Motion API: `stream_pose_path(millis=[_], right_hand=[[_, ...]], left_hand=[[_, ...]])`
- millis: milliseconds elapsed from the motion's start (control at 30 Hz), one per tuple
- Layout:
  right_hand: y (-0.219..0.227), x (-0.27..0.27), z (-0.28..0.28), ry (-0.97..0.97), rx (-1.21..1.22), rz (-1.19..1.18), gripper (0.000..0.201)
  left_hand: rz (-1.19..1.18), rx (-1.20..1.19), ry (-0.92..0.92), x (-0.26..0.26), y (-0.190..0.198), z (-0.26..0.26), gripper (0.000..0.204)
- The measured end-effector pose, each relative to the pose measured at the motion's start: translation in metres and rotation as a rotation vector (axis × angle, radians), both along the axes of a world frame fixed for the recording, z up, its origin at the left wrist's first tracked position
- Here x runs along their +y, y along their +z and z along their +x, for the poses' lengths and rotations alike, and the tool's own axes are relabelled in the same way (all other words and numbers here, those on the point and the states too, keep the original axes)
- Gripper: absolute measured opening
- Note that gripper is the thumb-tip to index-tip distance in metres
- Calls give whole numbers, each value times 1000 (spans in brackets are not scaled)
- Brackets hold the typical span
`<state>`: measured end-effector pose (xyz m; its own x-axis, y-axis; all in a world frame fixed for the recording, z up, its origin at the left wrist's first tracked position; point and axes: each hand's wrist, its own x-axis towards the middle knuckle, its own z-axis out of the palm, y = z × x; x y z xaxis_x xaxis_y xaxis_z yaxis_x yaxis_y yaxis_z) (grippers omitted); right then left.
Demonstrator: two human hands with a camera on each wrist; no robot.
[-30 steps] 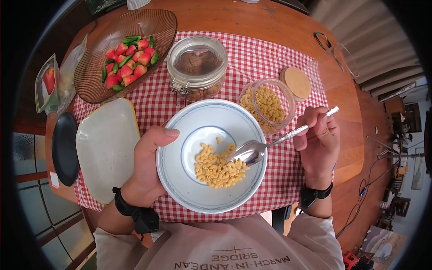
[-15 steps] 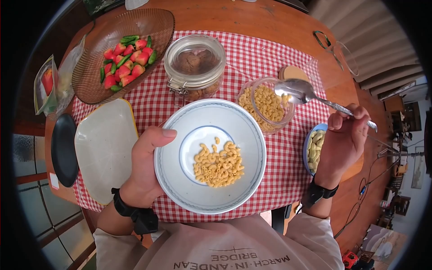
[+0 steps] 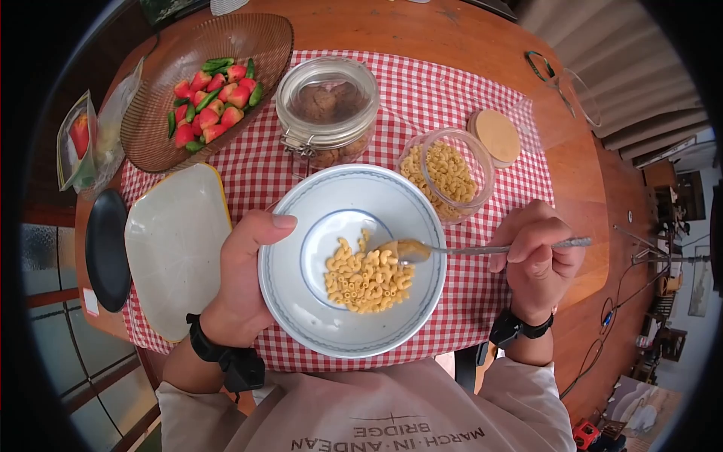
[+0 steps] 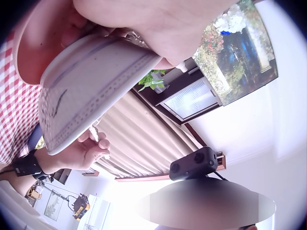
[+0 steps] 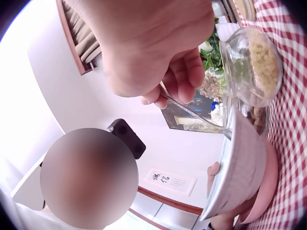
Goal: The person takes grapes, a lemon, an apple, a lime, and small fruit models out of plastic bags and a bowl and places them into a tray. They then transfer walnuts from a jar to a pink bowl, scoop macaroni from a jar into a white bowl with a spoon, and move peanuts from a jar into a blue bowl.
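Observation:
My left hand (image 3: 245, 279) grips the left side of a white bowl with blue rings (image 3: 301, 316), its thumb over the rim. Inside lies a heap of elbow macaroni (image 3: 365, 282). Pinched in my right hand (image 3: 538, 260) is a metal spoon (image 3: 474, 250), whose tip is at the upper right of the macaroni, inside the bowl. In the left wrist view the bowl (image 4: 91, 81) is tilted in that camera's image. The right wrist view shows the spoon handle (image 5: 192, 112) between the right hand's fingers and the bowl (image 5: 240, 167), with a pink surface (image 5: 271, 184) beneath the bowl.
Behind the bowl stand a clip-top jar (image 3: 327, 113) and an open tub of macaroni (image 3: 450, 177), with a wooden lid (image 3: 497, 137) beside it. At left are a basket of red and green pieces (image 3: 151, 113), a white tray (image 3: 177, 248) and a black plate (image 3: 108, 248).
The spoon went from the bowl out to the right, above the tub and lid, and is back in the bowl with my right hand moved left again. The left hand and bowl barely moved.

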<state>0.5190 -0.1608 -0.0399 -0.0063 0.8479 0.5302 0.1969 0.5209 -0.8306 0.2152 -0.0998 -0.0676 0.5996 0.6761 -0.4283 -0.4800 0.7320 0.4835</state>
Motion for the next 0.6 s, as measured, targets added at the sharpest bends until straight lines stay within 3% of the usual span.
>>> stream_pose_path(millis=[67, 300, 600], right_hand=[[-3, 0, 2, 65, 95, -101, 37], [-8, 8, 8, 32, 478, -334, 32], [-5, 11, 17, 63, 780, -344, 29]], left_hand=[[1, 12, 1, 0, 0, 0, 67], [3, -1, -5, 1, 1, -1, 67], [6, 28, 1, 0, 2, -2, 65]])
